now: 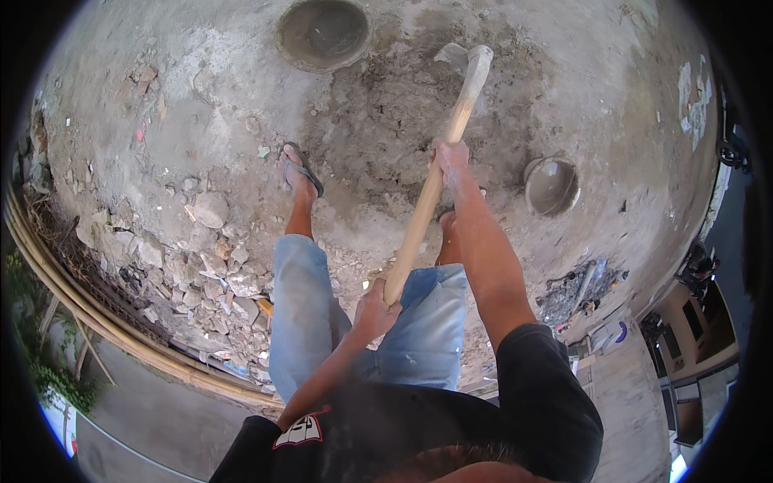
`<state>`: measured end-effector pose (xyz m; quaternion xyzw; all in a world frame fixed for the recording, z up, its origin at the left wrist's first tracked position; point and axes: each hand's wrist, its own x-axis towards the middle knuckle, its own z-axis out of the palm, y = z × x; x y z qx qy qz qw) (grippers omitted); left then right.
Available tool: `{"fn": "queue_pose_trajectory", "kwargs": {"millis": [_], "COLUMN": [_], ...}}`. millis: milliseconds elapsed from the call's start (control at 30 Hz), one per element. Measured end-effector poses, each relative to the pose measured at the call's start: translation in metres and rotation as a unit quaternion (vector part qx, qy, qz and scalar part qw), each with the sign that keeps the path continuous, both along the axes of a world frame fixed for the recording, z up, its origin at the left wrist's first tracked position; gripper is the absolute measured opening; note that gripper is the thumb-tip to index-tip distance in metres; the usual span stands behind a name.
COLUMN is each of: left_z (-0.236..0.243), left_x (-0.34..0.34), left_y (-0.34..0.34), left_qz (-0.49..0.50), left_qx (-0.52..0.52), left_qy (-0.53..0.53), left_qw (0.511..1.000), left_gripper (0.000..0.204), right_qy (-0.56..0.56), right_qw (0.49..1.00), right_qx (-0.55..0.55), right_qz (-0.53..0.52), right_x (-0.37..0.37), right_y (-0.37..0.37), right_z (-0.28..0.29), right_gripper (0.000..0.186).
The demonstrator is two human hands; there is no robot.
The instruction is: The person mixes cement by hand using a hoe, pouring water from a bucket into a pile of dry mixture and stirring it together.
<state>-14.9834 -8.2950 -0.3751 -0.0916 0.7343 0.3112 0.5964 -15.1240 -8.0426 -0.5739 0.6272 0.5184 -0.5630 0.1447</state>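
A hoe with a pale wooden handle (420,221) slants across the middle, from near my lap up to the far side. My left hand (376,314) is closed round its near end, by my thighs. Farther along, my right hand (451,158) grips the shaft. The hoe's head (452,55) rests at the far edge of a patch of dark, wet mix (378,133) on the ground; the mix partly hides its blade. Grey residue coats the handle's far end.
A round grey basin (362,40) stands beyond the mix, and a grey bucket (565,187) to its right. Broken rubble (189,278) lies at left, inside a bamboo rail (105,326). My sandalled left foot (301,167) is beside the mix. Debris (581,290) lies at right.
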Motion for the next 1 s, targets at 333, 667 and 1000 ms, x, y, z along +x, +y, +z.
{"fn": "queue_pose_trajectory", "kwargs": {"millis": [333, 667, 1000], "left_z": [0.099, 0.053, 0.068], "left_x": [0.078, 0.088, -0.059], "left_y": [0.007, -0.015, -0.066], "left_qz": [0.105, 0.176, -0.166], "left_qx": [-0.041, -0.026, 0.052], "left_qy": [-0.031, -0.016, 0.040], "left_qw": [0.993, 0.984, 0.984], "left_gripper": [0.034, 0.034, 0.033], "right_qy": [0.011, -0.086, 0.058], "right_qw": [0.997, 0.992, 0.959], "right_qx": [-0.038, -0.034, -0.009], "right_qz": [0.069, 0.089, -0.278], "right_x": [0.055, 0.050, 0.091], "right_y": [-0.052, -0.086, -0.011], "right_z": [0.062, 0.017, 0.096], "right_gripper": [0.013, 0.018, 0.012]}}
